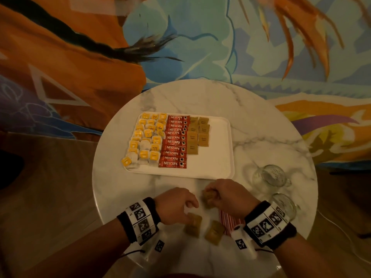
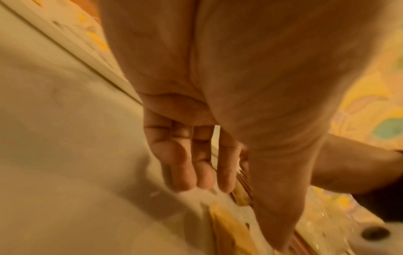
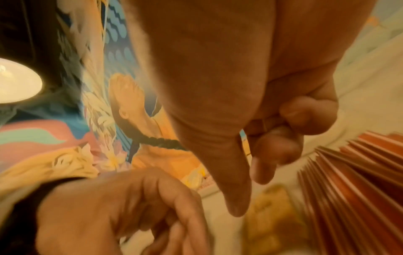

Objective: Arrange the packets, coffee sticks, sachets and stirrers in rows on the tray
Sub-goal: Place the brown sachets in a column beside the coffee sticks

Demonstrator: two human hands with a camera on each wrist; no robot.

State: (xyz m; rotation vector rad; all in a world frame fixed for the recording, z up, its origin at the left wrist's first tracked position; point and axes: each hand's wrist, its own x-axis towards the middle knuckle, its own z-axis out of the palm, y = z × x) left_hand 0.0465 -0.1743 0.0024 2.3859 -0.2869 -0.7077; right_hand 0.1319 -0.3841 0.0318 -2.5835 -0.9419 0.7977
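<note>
The right hand (image 1: pixel 226 195) is seen closed around a small stack of brown sachets (image 1: pixel 207 198), its fingers curled in the right wrist view. The left hand (image 1: pixel 174 205) is held just beside it with fingers extended and relaxed, as the left wrist view shows; whether its fingertips touch the brown sachet (image 1: pixel 193 224) below cannot be told. A second loose sachet (image 1: pixel 214 232) lies beside a bundle of red-striped stirrers (image 1: pixel 227 221), largely hidden under the right wrist in the head view but fanned out in the right wrist view. On the white tray (image 1: pixel 216 157) beyond, a column of red coffee sticks (image 1: pixel 176 141) marked "NESCAFE CLASSIC" is flanked by yellow tea packets (image 1: pixel 146 139), one reading "TEA", and brown sachets whose print is illegible. Two glass mugs (image 1: pixel 269 175) stand on the marble table (image 1: pixel 200 97).
</note>
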